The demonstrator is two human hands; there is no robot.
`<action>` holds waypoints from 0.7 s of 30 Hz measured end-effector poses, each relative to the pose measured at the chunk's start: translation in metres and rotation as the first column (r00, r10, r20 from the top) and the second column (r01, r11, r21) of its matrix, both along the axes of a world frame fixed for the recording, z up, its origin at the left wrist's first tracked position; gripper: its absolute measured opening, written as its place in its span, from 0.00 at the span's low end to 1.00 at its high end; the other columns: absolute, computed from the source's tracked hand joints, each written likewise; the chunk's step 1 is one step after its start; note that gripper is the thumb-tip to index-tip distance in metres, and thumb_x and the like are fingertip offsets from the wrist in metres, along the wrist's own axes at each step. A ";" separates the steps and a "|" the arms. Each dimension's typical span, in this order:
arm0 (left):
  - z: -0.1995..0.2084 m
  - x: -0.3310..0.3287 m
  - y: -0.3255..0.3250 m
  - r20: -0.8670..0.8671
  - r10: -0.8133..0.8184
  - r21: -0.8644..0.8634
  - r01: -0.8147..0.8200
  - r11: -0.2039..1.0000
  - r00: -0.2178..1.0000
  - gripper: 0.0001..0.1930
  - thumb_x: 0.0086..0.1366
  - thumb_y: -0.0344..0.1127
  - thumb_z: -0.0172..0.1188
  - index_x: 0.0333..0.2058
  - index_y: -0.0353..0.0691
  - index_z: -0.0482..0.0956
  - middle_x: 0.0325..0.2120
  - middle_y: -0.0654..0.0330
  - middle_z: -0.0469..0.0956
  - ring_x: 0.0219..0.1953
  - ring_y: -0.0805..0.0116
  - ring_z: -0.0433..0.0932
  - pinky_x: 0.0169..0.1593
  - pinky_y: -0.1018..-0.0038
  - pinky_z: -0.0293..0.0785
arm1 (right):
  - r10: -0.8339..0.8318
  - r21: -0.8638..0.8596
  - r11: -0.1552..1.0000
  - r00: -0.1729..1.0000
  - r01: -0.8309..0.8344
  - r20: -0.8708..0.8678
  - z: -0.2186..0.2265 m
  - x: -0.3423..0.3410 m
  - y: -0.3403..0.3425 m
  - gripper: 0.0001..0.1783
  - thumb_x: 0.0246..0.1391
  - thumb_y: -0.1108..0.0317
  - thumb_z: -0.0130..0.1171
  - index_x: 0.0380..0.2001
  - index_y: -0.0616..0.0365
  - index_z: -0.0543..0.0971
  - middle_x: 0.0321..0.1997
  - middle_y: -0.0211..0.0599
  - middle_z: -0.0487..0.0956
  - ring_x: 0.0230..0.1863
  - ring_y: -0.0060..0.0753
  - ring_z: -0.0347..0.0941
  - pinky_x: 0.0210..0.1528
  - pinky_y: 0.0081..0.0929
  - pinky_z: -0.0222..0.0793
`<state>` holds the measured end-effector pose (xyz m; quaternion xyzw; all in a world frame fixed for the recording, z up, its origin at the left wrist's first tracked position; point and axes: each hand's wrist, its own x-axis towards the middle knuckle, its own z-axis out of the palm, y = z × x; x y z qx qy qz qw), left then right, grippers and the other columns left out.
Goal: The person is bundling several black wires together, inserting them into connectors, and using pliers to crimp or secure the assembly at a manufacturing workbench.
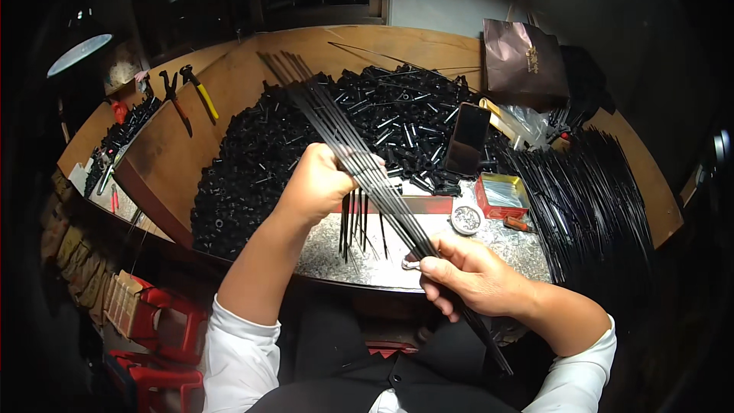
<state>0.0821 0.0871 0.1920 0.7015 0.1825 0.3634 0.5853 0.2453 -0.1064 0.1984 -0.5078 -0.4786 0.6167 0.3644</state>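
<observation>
A bundle of long, thin black rods slants across in front of me, its far end fanned out over the heap of black parts. My left hand is closed round the bundle about halfway along. Lower down, my right hand grips the same rods between thumb and fingers, and their near ends stick out below it. By the right fingertips shows a small shiny metal piece; whether I hold it cannot be made out. Several short black rods lie under the bundle, on the speckled worktop.
A big heap of small black tubular parts fills the wooden-walled bench. Right of it are a phone, a red-and-yellow tin, a round dish, many black rods and a brown paper bag. Pliers hang left; red stools stand below.
</observation>
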 end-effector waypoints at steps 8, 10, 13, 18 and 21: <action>-0.006 0.030 0.016 0.207 -0.025 0.344 -0.048 0.938 0.978 0.08 0.60 0.25 0.60 0.38 0.31 0.82 0.35 0.57 0.82 0.35 0.74 0.80 0.41 0.77 0.78 | -0.221 0.230 0.960 0.935 0.159 0.277 -0.047 0.001 -0.013 0.09 0.65 0.69 0.45 0.42 0.64 0.71 0.26 0.33 0.77 0.25 0.20 0.75 0.26 0.18 0.72; -0.035 0.029 0.013 0.249 -0.066 0.489 -0.067 0.870 0.966 0.08 0.59 0.24 0.60 0.38 0.31 0.82 0.39 0.53 0.82 0.41 0.69 0.80 0.44 0.75 0.78 | -0.210 0.267 0.955 0.929 0.128 0.305 -0.095 -0.001 -0.018 0.09 0.64 0.69 0.46 0.36 0.64 0.72 0.25 0.34 0.78 0.26 0.22 0.76 0.28 0.21 0.73; -0.087 0.021 -0.006 0.084 -0.129 0.480 0.074 0.874 0.988 0.11 0.58 0.22 0.60 0.41 0.32 0.81 0.40 0.52 0.81 0.44 0.64 0.80 0.49 0.69 0.76 | -0.262 0.353 0.925 0.909 0.142 0.322 -0.168 -0.007 -0.028 0.09 0.63 0.71 0.48 0.32 0.65 0.73 0.25 0.39 0.79 0.26 0.28 0.78 0.29 0.25 0.73; -0.124 -0.010 -0.031 -0.362 -0.195 0.626 0.393 0.674 0.912 0.24 0.56 0.26 0.60 0.53 0.41 0.73 0.55 0.56 0.71 0.61 0.53 0.64 0.64 0.60 0.57 | -0.291 0.535 0.845 0.858 0.023 0.423 -0.256 -0.011 -0.029 0.08 0.60 0.71 0.53 0.31 0.66 0.73 0.24 0.47 0.75 0.25 0.48 0.75 0.27 0.34 0.69; -0.127 -0.021 -0.041 -0.589 -0.117 0.642 0.551 0.533 0.799 0.36 0.54 0.37 0.65 0.62 0.46 0.62 0.66 0.55 0.53 0.69 0.47 0.46 0.68 0.52 0.46 | -0.293 0.545 0.838 0.838 -0.007 0.460 -0.290 -0.009 -0.019 0.08 0.59 0.70 0.53 0.30 0.65 0.73 0.23 0.49 0.73 0.26 0.55 0.72 0.27 0.38 0.67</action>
